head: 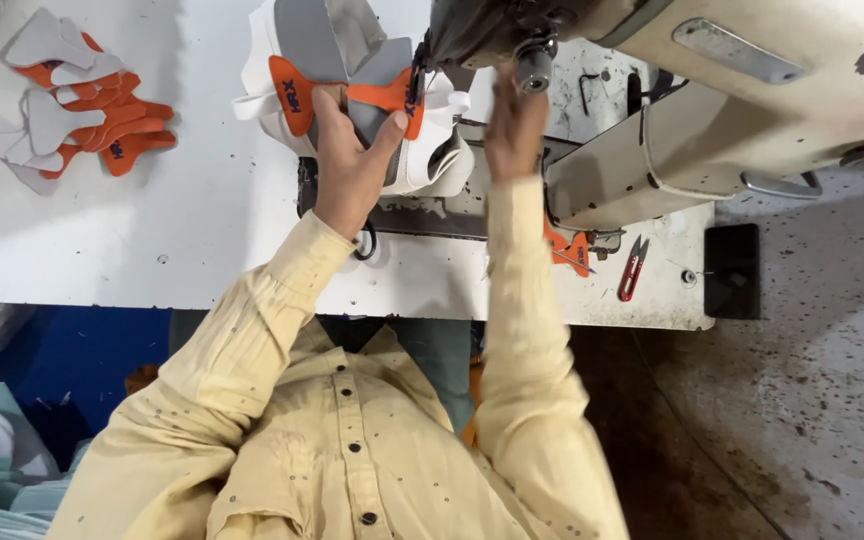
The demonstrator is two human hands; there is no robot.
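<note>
My left hand (350, 165) grips a shoe upper (422, 160) of white, grey and orange parts, with the thumb pressed on its grey middle panel. The upper lies on the bed of a cream industrial sewing machine (752, 90), just left of the needle end. My right hand (515, 122) is raised flat beside the upper's right edge, under the machine's dark head and round knob (533, 68). Its fingers are stretched out, and their tips are partly hidden by the machine. Both sleeves are pale yellow.
A pile of orange and grey cut pieces (72, 110) lies at the far left of the white table (182, 240). Red thread snips (632, 268) and an orange scrap (570, 250) lie by the machine base. A black flat object (732, 270) sits at the table's right edge.
</note>
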